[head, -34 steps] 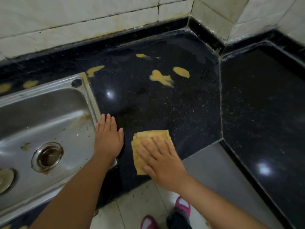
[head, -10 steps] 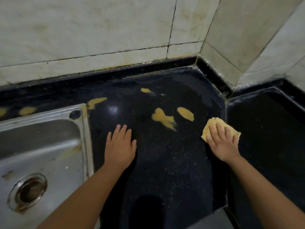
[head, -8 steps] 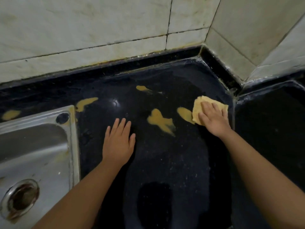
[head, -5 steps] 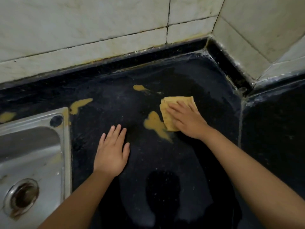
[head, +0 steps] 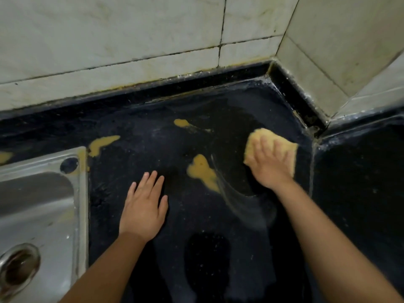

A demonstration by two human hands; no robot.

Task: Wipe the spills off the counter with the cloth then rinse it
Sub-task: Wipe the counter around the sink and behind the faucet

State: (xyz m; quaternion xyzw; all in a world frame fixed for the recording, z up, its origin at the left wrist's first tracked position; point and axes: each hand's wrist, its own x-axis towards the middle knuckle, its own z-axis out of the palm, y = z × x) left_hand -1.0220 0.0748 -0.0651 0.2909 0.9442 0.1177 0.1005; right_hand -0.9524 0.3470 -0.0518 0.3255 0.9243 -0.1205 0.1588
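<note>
Item: black speckled bench [head: 196,215], corner section, w/ steel sink [head: 39,204] set in at L; drain [head: 18,266] at sink's near L. White tiled wall [head: 131,40] behind, turning at R corner. Cloth [head: 260,141]: yellow, crumpled, flat on bench near back-R corner, just L of the seam to the adjoining slab. R hand [head: 270,165]: palm down on cloth, fingers spread over it, pressing not pinching; blurred, so grip detail unclear beyond that. Cloth edges show past fingertips at far side and R. L hand [head: 144,206]: flat on bare bench, palm down, fingers loosely spread, grip holding nothing; sits between sink edge and the big spill. Spills, yellow, 5 seen: no. 1, largest [head: 202,171], mid-bench, between the 2 hands, near side thinned into a wet curved streak [head: 231,193] running toward R forearm; no. 2, small blob [head: 181,123] w/ thin tail, farther back toward wall; no. 3, elongated [head: 101,144], just beyond sink's back-R corner; no. 4, smear [head: 83,159] on sink rim itself, beside a round hole [head: 69,165] in the rim; no. 5, patch [head: 4,157] at far L frame edge behind sink. Cloth well apart from nos. 3-5, near no. 1 but not touching. Both forearms bare, entering from bottom of frame.
</note>
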